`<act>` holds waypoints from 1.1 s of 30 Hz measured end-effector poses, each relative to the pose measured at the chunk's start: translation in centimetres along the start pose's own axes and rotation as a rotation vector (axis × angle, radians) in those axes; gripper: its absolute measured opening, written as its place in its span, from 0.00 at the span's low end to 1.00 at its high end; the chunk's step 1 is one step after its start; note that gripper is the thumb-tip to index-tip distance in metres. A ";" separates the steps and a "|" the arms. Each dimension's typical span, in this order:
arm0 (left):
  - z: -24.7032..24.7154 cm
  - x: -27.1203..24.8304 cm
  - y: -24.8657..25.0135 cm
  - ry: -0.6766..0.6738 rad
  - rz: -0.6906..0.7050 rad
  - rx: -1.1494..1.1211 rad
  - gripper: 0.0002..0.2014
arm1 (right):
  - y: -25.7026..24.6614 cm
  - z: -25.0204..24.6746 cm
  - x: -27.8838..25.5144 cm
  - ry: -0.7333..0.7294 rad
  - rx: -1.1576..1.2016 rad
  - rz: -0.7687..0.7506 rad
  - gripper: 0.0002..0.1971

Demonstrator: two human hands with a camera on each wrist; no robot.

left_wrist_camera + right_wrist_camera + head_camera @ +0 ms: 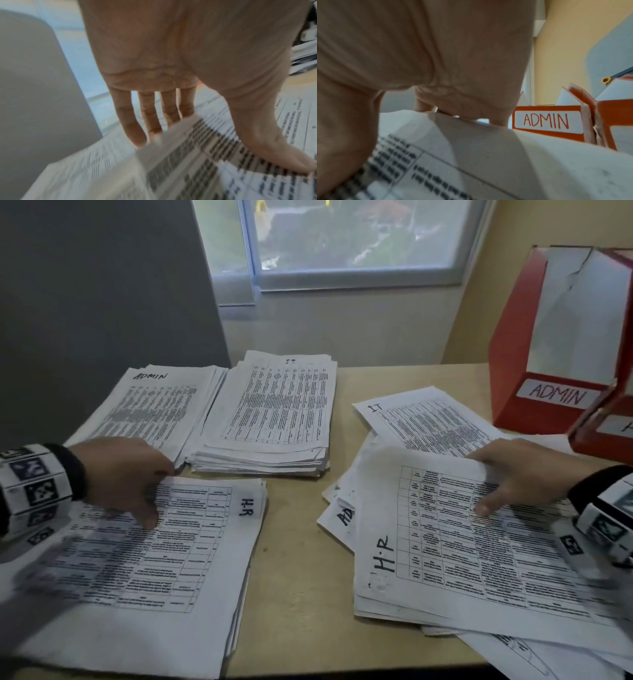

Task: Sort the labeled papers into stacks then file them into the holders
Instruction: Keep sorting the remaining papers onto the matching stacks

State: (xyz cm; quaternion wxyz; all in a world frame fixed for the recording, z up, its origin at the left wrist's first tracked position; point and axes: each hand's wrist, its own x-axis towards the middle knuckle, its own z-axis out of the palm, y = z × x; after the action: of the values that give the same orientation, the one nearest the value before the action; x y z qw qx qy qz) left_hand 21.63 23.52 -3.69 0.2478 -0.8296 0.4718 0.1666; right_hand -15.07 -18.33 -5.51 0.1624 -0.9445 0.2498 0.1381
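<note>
Fingers point(493, 474) pinch thin flat H.R sheet point(462, 535)

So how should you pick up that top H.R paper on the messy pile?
Pinch the H.R sheet at its far edge, where the right hand already grips it, thumb on top. That edge curls up off the unsorted pile, so fingers slip under from the holder side.

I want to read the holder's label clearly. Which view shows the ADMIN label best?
The right wrist view: the ADMIN label is close, frontal and sharp. The head view shows it smaller and slanted. The left wrist view misses it.
</note>
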 end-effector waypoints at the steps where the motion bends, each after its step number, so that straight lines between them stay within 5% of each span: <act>1: -0.8 -0.5 0.5 0.035 -0.026 0.112 0.36 | -0.2 -0.6 -0.4 0.012 -0.003 -0.020 0.16; 4: -3.5 -1.5 2.2 0.259 -0.051 0.212 0.47 | -0.5 -3.2 -1.8 0.083 0.136 -0.039 0.05; 7: -5.6 -1.1 5.1 0.460 0.118 -0.237 0.47 | 0.0 -5.7 -3.2 0.280 0.467 -0.044 0.04; 10: -7.7 1.1 10.5 0.414 0.321 -0.648 0.50 | 0.4 -6.6 -3.6 0.605 0.919 -0.038 0.07; 13: -10.0 4.3 15.9 0.326 0.519 -1.105 0.54 | 0.1 -6.1 -3.2 0.730 1.269 -0.015 0.15; 15: -11.6 6.1 18.6 0.277 0.599 -1.407 0.35 | 0.0 -5.4 -3.2 0.747 1.390 0.032 0.02; 17: -12.8 6.0 20.8 0.250 0.646 -1.669 0.12 | 0.3 -3.6 -3.8 0.714 1.460 0.021 0.09; 18: -13.4 6.0 21.6 0.264 0.654 -1.770 0.12 | 0.5 -2.8 -4.0 0.699 1.442 0.008 0.13; 20: -13.9 6.6 22.9 0.384 0.606 -1.840 0.14 | 1.0 -1.3 -4.7 0.651 1.356 -0.019 0.28; 23: -13.2 7.8 24.3 0.543 0.488 -1.717 0.10 | 1.3 -0.9 -5.5 0.766 1.256 -0.041 0.22; 27: -12.6 8.0 25.0 0.557 0.430 -1.739 0.13 | 2.5 -1.4 -5.6 0.998 1.291 -0.092 0.36; 33: -12.5 7.9 24.4 0.539 0.354 -1.848 0.09 | 4.3 -0.9 -4.9 0.965 1.293 -0.080 0.40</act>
State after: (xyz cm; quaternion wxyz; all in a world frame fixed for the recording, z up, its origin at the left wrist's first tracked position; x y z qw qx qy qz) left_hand 5.01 0.36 -3.62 -0.6445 -0.6245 0.3137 0.3102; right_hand -21.22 -20.09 -4.01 0.5557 -0.6276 0.2887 -0.4626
